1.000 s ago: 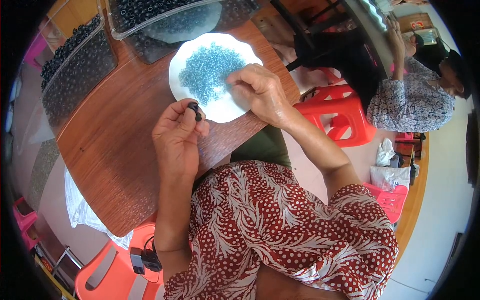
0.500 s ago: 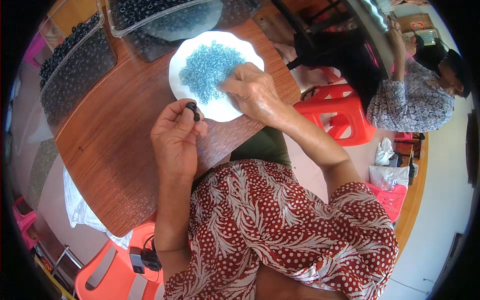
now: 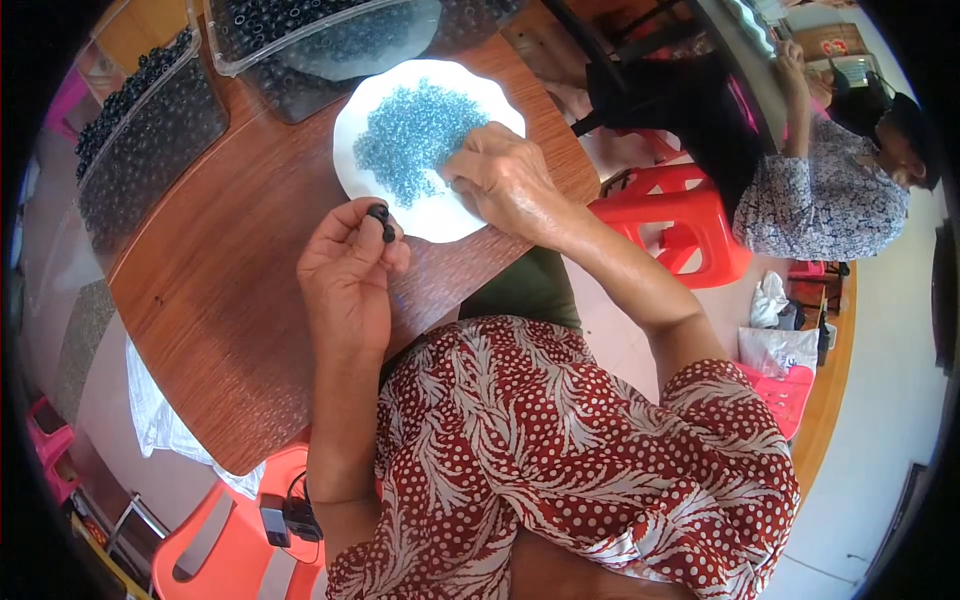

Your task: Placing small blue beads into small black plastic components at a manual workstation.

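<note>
Between the thumb and fingers of my left hand (image 3: 348, 270) are small black rings (image 3: 379, 215), just off the plate's near left edge. My right hand (image 3: 508, 182) is over the right part of a white scalloped plate (image 3: 348, 112), with its fingertips pinched together at the edge of a heap. That heap is made of tiny translucent blue pieces (image 3: 418, 130) that look like beads. Whatever the right fingertips hold, if anything, is hidden by the hand.
Clear plastic bins, one dark-filled on the left (image 3: 150, 150) and another behind the plate (image 3: 290, 30), hold many black rings. The brown table (image 3: 220, 330) ends close to my lap. Red stools (image 3: 680, 215) stand to the right, where another person (image 3: 830, 195) sits.
Hardly anything differs. My right hand has shifted very slightly within the plate, its fingers still pinched. My left hand keeps hold of the black rings.
</note>
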`<move>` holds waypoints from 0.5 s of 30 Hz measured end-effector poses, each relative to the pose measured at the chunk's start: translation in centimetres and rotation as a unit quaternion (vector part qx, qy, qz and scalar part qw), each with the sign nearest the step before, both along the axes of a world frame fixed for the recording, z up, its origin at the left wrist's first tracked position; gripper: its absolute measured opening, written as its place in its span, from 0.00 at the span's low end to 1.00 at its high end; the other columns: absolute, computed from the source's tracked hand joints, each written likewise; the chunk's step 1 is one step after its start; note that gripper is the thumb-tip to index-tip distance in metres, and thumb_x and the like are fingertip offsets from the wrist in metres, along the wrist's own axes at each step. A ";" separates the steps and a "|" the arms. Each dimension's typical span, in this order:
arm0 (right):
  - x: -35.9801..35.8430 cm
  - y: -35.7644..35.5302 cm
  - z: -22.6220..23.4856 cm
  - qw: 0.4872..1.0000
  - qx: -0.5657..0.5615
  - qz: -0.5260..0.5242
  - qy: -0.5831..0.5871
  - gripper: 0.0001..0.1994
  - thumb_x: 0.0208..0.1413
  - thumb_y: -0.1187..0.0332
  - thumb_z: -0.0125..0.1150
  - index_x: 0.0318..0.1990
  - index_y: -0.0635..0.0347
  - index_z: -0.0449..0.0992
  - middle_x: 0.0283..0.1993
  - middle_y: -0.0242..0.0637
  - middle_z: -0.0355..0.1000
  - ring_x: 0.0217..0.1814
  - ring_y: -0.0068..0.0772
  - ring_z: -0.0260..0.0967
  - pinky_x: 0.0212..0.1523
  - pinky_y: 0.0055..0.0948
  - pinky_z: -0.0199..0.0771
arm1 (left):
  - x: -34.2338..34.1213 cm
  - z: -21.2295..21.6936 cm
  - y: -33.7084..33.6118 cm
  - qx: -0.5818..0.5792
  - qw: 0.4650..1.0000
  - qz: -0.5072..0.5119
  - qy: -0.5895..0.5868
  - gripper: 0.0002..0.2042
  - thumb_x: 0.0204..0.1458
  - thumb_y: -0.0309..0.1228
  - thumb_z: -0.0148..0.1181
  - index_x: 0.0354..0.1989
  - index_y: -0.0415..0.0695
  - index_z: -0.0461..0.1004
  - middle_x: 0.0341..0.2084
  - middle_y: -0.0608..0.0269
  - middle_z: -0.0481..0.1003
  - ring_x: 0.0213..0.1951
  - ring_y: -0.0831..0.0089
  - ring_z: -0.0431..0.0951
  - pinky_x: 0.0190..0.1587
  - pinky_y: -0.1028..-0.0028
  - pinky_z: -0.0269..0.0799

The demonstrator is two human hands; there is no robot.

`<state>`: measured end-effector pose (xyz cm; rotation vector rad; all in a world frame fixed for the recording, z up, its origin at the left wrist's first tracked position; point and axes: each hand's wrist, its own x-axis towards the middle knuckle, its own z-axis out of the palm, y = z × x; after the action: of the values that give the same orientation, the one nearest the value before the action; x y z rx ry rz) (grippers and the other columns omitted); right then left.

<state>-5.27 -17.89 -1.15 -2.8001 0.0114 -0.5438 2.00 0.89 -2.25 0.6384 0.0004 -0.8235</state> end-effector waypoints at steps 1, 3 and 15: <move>0.0 -0.1 0.0 1.000 0.001 0.002 0.000 0.08 0.34 0.79 0.63 0.26 0.59 0.76 0.22 0.35 0.67 0.26 0.35 0.65 0.24 0.32 0.66 | 0.0 0.0 0.0 0.000 1.000 -0.001 0.000 0.07 0.51 0.21 0.54 0.37 0.32 0.69 0.25 0.59 0.71 0.23 0.76 0.67 0.26 0.77 0.62; -0.1 -0.2 0.1 1.000 0.003 0.005 -0.001 0.08 0.34 0.79 0.62 0.26 0.60 0.74 0.23 0.35 0.68 0.26 0.36 0.65 0.25 0.32 0.66 | 0.0 0.3 0.0 0.007 1.000 -0.002 -0.002 0.06 0.51 0.21 0.54 0.36 0.32 0.69 0.24 0.60 0.71 0.23 0.76 0.67 0.26 0.77 0.62; -1.4 1.8 4.9 0.951 0.304 -0.036 0.035 0.04 0.44 0.78 0.61 0.28 0.64 0.71 0.27 0.29 0.66 0.28 0.18 0.63 0.29 0.19 0.64 | -0.7 0.5 -1.1 -0.021 1.000 -0.018 0.015 0.07 0.51 0.21 0.54 0.37 0.32 0.70 0.28 0.58 0.72 0.27 0.75 0.68 0.28 0.77 0.63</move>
<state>-6.70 -16.08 3.70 -2.2170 0.2527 -0.3724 1.29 -0.24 -1.72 0.5879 -0.0002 -0.8651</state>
